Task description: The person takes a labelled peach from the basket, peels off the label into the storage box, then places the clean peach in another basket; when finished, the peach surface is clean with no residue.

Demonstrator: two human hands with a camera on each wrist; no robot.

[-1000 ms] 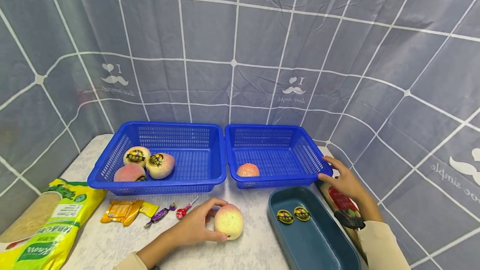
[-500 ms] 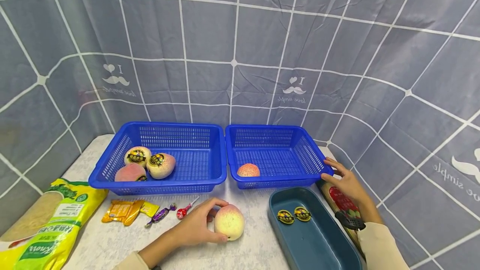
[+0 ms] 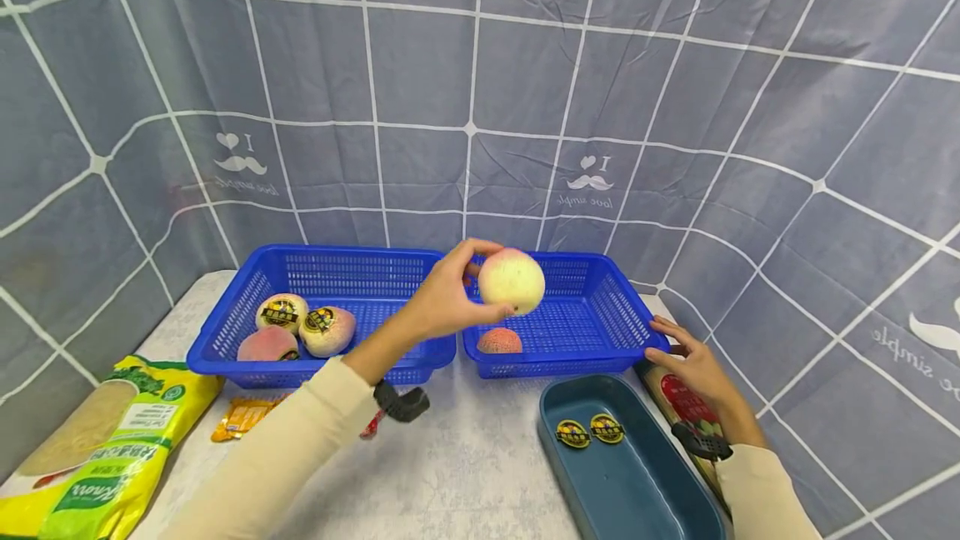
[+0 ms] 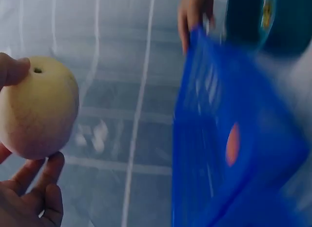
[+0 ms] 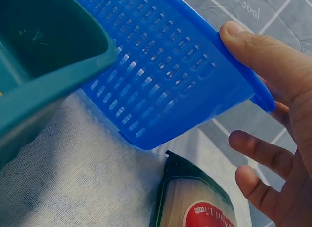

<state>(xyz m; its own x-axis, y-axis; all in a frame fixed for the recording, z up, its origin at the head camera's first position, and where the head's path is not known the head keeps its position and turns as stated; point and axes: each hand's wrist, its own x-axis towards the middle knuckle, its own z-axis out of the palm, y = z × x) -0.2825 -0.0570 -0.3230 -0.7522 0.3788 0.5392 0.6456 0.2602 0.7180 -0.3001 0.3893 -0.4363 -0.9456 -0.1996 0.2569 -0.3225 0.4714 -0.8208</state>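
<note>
My left hand (image 3: 453,294) grips a pale yellow and pink peach (image 3: 512,281), raised over the right blue basket (image 3: 555,367). Thumb and fingers hold opposite sides of the peach in the left wrist view. At that basket's front right corner, my right hand (image 3: 693,369) pinches the rim, thumb on top and a finger beneath; its other fingers hang free in the right wrist view. A single reddish peach (image 3: 499,341) lies in the right basket's front left corner. Several peaches, among them a stickered one (image 3: 327,332), sit in the left blue basket (image 3: 322,369).
A teal tray (image 3: 551,448) with two round stickers (image 3: 573,433) stands front right. Beside it lies a package with a red label (image 3: 678,398). A yellow Knorr bag (image 3: 112,448) and orange-wrapped sweets (image 3: 243,417) are at left. A grey curtain (image 3: 420,65) surrounds the table.
My left hand has lifted the peach from the table, up and to the right, over the right basket. The left forearm now covers some sweets. My right hand stays at the basket corner.
</note>
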